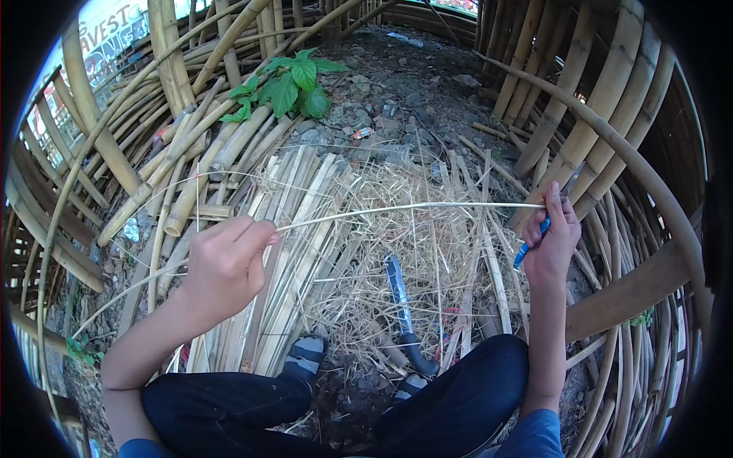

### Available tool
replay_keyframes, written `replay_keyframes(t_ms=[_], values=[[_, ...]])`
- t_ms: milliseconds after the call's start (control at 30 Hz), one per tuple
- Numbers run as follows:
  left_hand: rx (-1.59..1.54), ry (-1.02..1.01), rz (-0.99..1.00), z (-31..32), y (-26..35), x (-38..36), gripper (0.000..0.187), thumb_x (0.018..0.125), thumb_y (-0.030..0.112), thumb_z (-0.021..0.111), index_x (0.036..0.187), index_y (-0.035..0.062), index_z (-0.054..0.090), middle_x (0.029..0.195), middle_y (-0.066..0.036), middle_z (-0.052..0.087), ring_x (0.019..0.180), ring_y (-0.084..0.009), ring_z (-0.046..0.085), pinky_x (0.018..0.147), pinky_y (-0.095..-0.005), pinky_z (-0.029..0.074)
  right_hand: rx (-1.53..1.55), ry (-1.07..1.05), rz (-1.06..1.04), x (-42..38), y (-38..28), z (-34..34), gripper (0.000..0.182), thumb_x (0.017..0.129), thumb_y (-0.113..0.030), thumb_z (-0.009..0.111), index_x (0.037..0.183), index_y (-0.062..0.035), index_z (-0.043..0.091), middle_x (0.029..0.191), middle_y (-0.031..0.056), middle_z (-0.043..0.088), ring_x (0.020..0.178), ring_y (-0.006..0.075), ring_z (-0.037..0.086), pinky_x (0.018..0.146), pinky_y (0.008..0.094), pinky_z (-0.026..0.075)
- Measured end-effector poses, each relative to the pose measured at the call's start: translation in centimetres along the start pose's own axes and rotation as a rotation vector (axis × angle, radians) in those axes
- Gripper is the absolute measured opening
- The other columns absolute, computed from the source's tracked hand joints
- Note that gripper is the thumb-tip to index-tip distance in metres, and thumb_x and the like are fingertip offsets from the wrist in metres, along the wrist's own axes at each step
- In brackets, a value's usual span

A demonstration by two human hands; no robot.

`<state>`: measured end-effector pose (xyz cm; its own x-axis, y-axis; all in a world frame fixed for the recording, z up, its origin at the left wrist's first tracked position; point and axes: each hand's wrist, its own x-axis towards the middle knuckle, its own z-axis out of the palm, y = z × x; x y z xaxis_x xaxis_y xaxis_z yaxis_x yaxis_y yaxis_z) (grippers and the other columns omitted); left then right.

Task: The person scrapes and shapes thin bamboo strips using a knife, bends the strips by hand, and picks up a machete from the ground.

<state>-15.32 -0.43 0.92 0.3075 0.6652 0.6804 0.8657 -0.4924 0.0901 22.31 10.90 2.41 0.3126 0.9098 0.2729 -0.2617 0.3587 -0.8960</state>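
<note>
A thin, pale bamboo strip [397, 209] stretches between my two hands, bowed slightly upward. My left hand [229, 263] is closed around it, and its loose end runs on past the hand to the lower left. At the other end, my right hand [551, 237] pinches the strip's tip with the fingers. That same hand also holds a slim blue-handled knife [532, 243]; the handle sticks out below the fingers and a narrow grey blade shows above them. Under the strip lies a heap of bamboo shavings [382, 244].
A machete [397, 286] with a black handle lies on the shavings before my feet. Split bamboo slats [286, 206] are spread left of the heap. Bamboo poles [217, 153] are piled at far left, near a leafy green plant [294, 85]. Upright bamboo [603, 99] lines the right.
</note>
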Motion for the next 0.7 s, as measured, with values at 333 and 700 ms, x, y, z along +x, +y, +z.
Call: replay_keyframes(t_ms=[333,700], values=[[0.284,0.325,0.059,-2.7,-3.6,3.7,0.023,0.07,-0.015,0.055,0.087,-0.0018,0.061,0.073,-0.014,0.058,0.064,-0.0314,0.059,0.058,-0.0381,0.046,-0.22,-0.478,0.148,0.0,3.1,-0.1,0.023,0.094,-0.022,0.064,0.084,-0.0028,0.055,0.058,0.0012,0.051,0.04,0.0056,0.039,0.037,0.0211,0.028],[0.313,0.37,0.08,-3.0,-4.3,3.9,0.022,0.07,-0.015,0.056,0.086,-0.0021,0.061,0.073,-0.014,0.059,0.064,-0.0304,0.059,0.058,-0.0385,0.046,-0.367,-0.709,0.251,-0.2,3.8,-0.2,0.025,0.089,-0.024,0.071,0.086,-0.0022,0.059,0.059,0.0029,0.057,0.043,0.004,0.044,0.037,0.0198,0.028]])
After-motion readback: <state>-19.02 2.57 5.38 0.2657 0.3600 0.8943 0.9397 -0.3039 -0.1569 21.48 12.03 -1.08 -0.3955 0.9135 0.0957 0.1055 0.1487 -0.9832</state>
